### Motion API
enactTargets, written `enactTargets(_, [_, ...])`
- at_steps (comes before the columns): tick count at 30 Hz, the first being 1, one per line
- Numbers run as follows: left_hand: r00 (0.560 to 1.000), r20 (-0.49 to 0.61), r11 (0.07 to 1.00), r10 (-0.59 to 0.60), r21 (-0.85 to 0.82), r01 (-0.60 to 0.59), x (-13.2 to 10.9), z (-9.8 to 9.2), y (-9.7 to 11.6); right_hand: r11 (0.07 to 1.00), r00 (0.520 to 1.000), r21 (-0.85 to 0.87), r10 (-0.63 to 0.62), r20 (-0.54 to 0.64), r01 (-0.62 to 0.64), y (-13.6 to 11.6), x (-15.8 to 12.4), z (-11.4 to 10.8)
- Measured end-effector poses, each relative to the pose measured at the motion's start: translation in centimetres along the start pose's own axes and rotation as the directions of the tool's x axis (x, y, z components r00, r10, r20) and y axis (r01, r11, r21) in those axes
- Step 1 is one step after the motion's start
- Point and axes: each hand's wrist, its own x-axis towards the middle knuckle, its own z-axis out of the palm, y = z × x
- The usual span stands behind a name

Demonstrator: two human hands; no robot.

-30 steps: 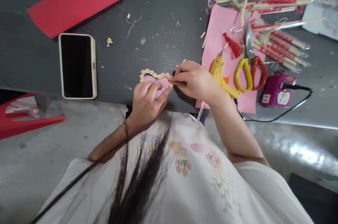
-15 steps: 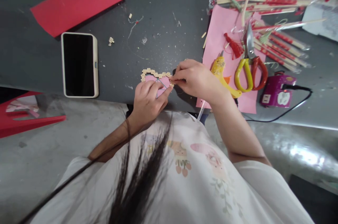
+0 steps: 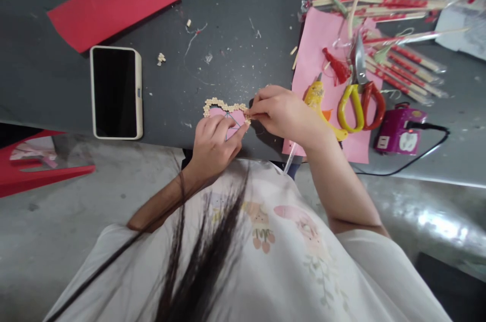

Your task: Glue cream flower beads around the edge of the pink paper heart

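A pink paper heart [image 3: 238, 118] with dark drawn lines lies near the table's front edge. Small pale, bead-like pieces form a border [image 3: 230, 108] along its upper outline. My left hand [image 3: 213, 144] holds the heart from the lower left, fingers bent over it and the thumb side reaching its right edge. At that right edge, the fingertips of my right hand [image 3: 277, 112] are pinched together against the border. Whatever sits between them is too small to make out. The lower part of the heart is hidden under my left hand.
A phone [image 3: 116, 93] and red card [image 3: 116, 3] lie left. On the right, pink paper [image 3: 309, 38] bears a yellow glue gun [image 3: 316, 94] and scissors [image 3: 360, 84]. Beyond are wrapped chopsticks [image 3: 406, 71] and a purple power box [image 3: 400, 129] with a cord. Small scraps [image 3: 161, 58] dot the table.
Both hands stay almost still at the heart, the right one pinched at its edge. The whole view has shifted very slightly; no object has visibly moved on the table.
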Motion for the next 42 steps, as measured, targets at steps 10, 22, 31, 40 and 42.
enactTargets(10, [1.000,0.001,0.999,-0.012,-0.030,0.012,-0.3,-0.3,0.2,0.999,1.000,0.037,-0.005,0.029,0.004,0.5,-0.2,-0.3])
enactTargets(22, [1.000,-0.005,1.000,-0.006,0.021,0.006,-0.2,-0.3,0.5,0.999,1.000,0.040,-0.008,0.000,0.008,0.5,0.1,0.0])
enactTargets(31, [0.997,-0.080,1.000,0.002,0.016,-0.001,-0.5,-0.1,0.5,0.997,1.000,0.076,-0.007,-0.015,0.008,0.7,0.0,-0.4])
enactTargets(40, [0.972,-0.149,0.981,-0.179,0.044,0.187,1.5,0.6,2.0,0.991,0.999,0.124,-0.040,-0.015,0.042,1.5,-0.2,-0.4])
enactTargets(42, [0.966,-0.156,0.974,-0.207,0.065,0.219,1.8,0.9,2.3,0.992,0.999,0.116,-0.045,-0.006,0.045,1.5,-0.3,-0.4])
